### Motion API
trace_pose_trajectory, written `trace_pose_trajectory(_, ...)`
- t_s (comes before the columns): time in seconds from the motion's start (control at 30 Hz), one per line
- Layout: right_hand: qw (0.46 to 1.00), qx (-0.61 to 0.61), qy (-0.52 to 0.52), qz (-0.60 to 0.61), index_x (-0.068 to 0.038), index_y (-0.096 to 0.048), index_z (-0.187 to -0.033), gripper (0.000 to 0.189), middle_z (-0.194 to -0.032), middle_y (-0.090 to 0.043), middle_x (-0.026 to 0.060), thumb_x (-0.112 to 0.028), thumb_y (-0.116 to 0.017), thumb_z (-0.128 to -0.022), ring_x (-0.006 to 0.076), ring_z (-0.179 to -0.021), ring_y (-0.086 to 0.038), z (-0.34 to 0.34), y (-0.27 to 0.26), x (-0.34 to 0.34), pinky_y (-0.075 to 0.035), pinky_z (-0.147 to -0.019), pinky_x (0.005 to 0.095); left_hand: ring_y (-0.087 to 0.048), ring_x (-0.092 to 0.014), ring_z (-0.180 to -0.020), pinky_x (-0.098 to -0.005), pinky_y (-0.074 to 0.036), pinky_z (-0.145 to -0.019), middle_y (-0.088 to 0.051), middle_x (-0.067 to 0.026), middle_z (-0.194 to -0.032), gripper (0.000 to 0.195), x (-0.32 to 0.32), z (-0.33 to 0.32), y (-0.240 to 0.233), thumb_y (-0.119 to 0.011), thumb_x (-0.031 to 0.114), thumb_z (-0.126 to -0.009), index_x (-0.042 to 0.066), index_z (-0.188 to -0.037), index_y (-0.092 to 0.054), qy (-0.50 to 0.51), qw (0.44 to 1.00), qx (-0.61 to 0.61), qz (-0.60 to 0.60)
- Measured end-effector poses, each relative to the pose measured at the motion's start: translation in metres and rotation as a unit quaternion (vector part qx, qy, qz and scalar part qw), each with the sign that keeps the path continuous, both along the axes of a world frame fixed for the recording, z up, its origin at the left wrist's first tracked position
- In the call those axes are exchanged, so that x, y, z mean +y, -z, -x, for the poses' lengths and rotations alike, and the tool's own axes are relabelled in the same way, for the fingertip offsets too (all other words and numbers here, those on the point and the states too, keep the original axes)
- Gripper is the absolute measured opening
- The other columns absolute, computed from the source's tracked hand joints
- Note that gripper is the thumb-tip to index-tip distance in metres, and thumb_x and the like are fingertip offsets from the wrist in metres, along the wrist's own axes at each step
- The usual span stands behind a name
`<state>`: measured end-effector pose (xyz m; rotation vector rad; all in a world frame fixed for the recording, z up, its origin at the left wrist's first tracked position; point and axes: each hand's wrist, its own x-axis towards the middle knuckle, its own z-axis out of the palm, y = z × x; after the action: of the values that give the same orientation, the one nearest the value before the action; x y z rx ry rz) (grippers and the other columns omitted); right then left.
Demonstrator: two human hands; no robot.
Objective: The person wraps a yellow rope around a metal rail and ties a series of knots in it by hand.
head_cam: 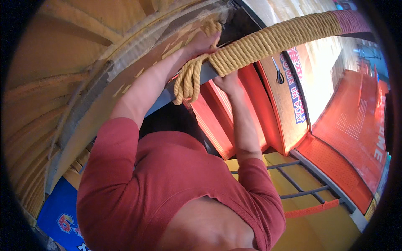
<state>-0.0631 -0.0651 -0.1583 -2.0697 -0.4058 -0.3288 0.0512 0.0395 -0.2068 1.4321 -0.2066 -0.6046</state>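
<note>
A curved grey rail (205,73) crosses in front of me, tightly wrapped in tan rope (273,40) toward the right. Pinkish-purple rope (351,22) covers its far end. My left hand (204,42) is at the lower end of the wrapping, closed on the tan rope, with a bunched coil (211,27) showing beyond the fingers. Several loops of loose rope (189,80) hang over the bare part of the rail, just below this hand. On the rail's underside, my right hand (227,83) is by the last turns; its fingertips are hidden.
Red steps (254,103) lie below the rail. Black-handled scissors (279,76) rest on a wooden board (290,125) edged with a lettered strip. A ribbed yellow-brown wall (56,84) curves along the left. Grey bars (304,191) and an orange-wrapped bar (314,210) stand at lower right.
</note>
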Motion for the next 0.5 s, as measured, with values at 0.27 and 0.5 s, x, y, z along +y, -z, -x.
trace_pose_trajectory(0.27, 0.972, 0.195, 0.066, 0.11, -0.003, -0.056, -0.104, 0.019, -0.073, -0.059, 0.0208, -0.009, -0.064, -0.088, 0.0383, -0.063, -0.06, 0.052, -0.061, 0.0, -0.048, -0.056, 0.0403, -0.064, -0.017, -0.078, -0.0329, -0.05, -0.07, -0.069, -0.0113, -0.084, 0.043, 0.048, -0.008, -0.023, -0.067, 0.039, -0.087, -0.001, -0.101, -0.068, 0.237, 0.924, -0.129, -0.27)
trace_pose_trajectory(0.5, 0.93, 0.14, 0.152, 0.305, -0.008, -0.059, -0.101, 0.023, -0.072, -0.061, 0.0137, -0.01, -0.07, -0.08, 0.0355, -0.064, -0.061, 0.148, -0.127, -0.041, -0.049, -0.058, 0.0418, -0.068, -0.029, -0.083, -0.0397, -0.051, -0.08, -0.069, -0.0179, -0.083, 0.057, 0.048, 0.073, -0.143, -0.068, 0.055, -0.082, -0.001, -0.093, -0.069, 0.021, 0.92, -0.285, -0.269)
